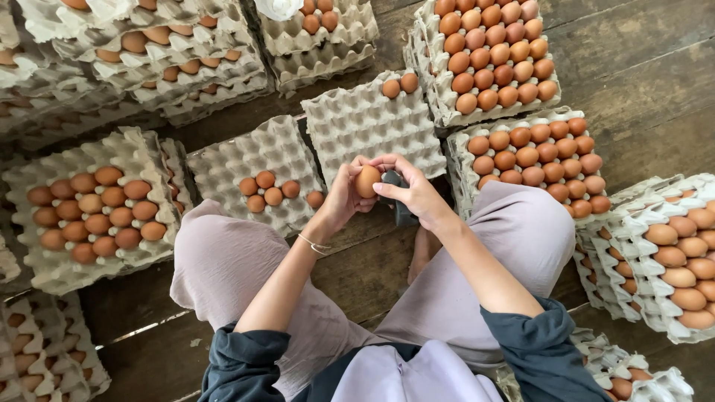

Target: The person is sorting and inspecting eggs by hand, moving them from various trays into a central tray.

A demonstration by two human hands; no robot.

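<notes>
A brown egg (367, 181) is held between both hands above my knees. My left hand (344, 195) grips it from the left side. My right hand (414, 190) touches it from the right and also holds a dark cloth (401, 208) under the fingers. Just beyond the hands lies a grey pulp egg tray (350, 123) with two eggs at its far corner. Left of it another tray (246, 160) carries several brown eggs.
Filled egg trays surround me: one at the left (52, 171), a stack at the far right (432, 52), one by my right knee (462, 160), more at the right edge (633, 298). Stacked trays (149, 67) line the back left. Dark wooden floorboards (640, 74) show between them.
</notes>
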